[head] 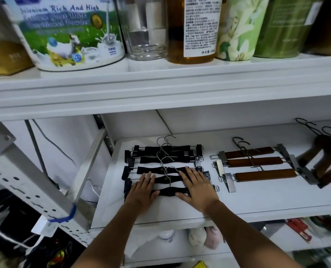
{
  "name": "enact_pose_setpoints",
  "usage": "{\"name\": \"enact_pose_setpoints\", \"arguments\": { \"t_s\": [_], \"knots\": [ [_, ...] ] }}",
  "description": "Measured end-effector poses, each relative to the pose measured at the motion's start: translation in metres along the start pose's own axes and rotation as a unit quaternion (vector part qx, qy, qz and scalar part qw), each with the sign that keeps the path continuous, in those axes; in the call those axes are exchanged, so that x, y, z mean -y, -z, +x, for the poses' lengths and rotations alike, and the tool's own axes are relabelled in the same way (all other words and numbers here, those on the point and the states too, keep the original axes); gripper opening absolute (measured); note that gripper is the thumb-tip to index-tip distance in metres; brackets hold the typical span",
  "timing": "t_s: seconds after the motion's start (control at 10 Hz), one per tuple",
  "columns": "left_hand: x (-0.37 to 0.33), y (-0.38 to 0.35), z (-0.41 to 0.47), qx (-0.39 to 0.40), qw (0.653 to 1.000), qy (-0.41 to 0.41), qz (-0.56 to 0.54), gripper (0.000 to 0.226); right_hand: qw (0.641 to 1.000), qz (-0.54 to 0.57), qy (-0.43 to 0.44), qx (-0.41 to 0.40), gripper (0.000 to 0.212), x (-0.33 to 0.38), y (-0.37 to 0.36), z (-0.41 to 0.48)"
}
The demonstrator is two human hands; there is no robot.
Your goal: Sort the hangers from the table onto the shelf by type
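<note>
Both my hands lie flat, fingers straight and spread, gripping nothing: left hand (pixel 143 190) on the left end of the black hangers (pixel 166 159), right hand (pixel 197 188) on their right end. I judge this press squares the row, bars parallel and hooks pointing back. Right of the black hangers, apart from them, lie three light wooden hangers (pixel 255 161). Beyond those sits a blurred darker wooden group (pixel 327 159), so each type holds its own stretch of the shelf (pixel 257 202).
</note>
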State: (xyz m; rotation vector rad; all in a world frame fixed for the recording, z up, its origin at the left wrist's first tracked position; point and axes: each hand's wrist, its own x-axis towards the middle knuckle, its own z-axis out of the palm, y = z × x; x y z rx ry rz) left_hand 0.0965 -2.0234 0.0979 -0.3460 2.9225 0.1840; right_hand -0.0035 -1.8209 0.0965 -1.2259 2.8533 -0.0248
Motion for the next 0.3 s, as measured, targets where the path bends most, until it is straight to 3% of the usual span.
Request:
{"name": "enact_pose_setpoints", "arguments": {
  "t_s": [0.1, 0.2, 0.3],
  "knots": [
    [-0.003, 0.007, -0.002, 0.019, 0.999, 0.003, -0.026, 0.107, 0.999, 0.026, -0.006, 0.032, 0.1, 0.0, 0.009, -0.001],
    [-0.008, 0.014, -0.004, -0.008, 1.0, 0.004, -0.001, 0.067, 0.999, 0.031, -0.016, 0.037, 0.087, 0.0, 0.019, 0.001],
    [-0.02, 0.024, -0.009, -0.042, 0.999, -0.002, -0.031, 0.062, 0.999, 0.038, -0.015, 0.017, 0.081, 0.001, 0.028, -0.003]
  ]
}}
